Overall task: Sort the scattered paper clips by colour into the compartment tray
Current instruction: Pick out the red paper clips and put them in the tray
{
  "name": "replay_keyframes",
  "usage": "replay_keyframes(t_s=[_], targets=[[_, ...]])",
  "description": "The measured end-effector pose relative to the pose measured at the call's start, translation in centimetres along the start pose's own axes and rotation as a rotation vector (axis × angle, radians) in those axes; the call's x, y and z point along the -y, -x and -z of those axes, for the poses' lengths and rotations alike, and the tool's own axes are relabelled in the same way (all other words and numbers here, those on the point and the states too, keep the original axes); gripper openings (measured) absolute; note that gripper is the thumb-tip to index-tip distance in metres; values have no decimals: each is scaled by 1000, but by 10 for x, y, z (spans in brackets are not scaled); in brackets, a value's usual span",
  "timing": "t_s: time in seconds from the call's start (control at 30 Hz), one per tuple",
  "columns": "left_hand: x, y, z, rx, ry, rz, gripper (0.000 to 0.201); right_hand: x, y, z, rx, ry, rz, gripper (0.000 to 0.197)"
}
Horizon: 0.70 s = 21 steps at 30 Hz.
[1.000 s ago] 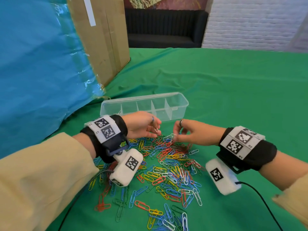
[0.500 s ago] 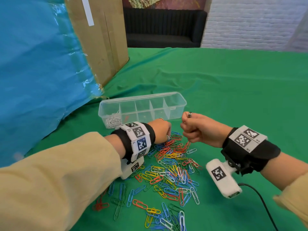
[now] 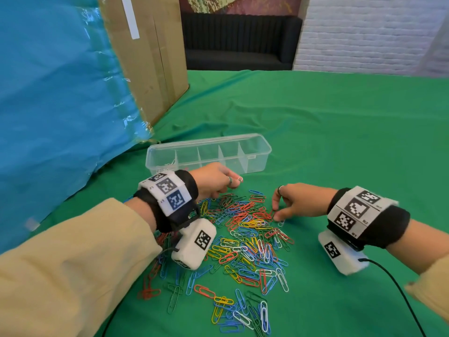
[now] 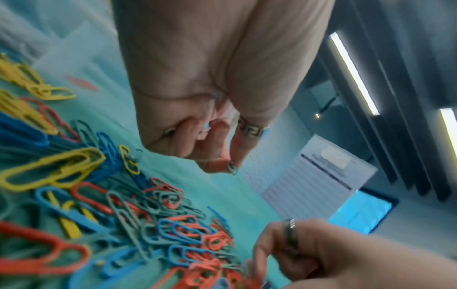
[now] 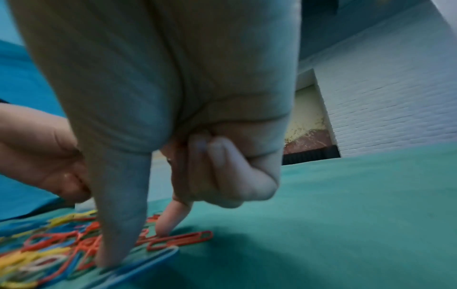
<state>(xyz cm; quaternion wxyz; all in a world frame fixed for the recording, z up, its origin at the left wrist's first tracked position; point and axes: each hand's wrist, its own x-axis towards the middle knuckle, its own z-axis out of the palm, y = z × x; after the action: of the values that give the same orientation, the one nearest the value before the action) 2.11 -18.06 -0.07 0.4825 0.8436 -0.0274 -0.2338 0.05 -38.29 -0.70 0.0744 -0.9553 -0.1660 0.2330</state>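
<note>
A clear compartment tray point(image 3: 257, 144) lies on the green cloth, with several pale clips in its leftmost cell. In front of it is a heap of coloured paper clips point(image 3: 245, 237). My left hand point(image 3: 237, 182) hovers just before the tray's front wall with its fingers curled, pinching a pale clip point(image 4: 232, 168) at the fingertips. My right hand point(image 3: 275, 212) is down at the heap's right edge. Its thumb point(image 5: 111, 254) and index finger point(image 5: 165, 224) are apart and press on clips, the index on a red clip point(image 5: 183, 239). The other fingers are curled.
A tall cardboard box point(image 3: 150, 57) and blue plastic sheeting point(image 3: 56, 93) stand at the left, close behind the tray. A black cable point(image 3: 398, 295) trails from the right wrist camera. Green cloth point(image 3: 352, 147) stretches right and beyond.
Half a second ago both hands were raised fists near the tray. The right hand has dropped back onto the heap's right edge, and the left now shows a pale clip at its fingertips.
</note>
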Motion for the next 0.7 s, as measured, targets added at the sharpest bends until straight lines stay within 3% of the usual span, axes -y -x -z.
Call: replay_keyframes(t_s=[0.1,0.33,0.53,0.7], targets=[[0,5,-1,34,150,42,20,-2,-5,0,7,26,-10,17],[1,10,2,-123,-90,-17,26,-10,0,4,-66,5,-32,27],[4,13,8,-97,26,19,21,-18,8,9,32,12,45,25],[6,13,11,-106,-19,25,25,-20,7,8,52,18,32,20]])
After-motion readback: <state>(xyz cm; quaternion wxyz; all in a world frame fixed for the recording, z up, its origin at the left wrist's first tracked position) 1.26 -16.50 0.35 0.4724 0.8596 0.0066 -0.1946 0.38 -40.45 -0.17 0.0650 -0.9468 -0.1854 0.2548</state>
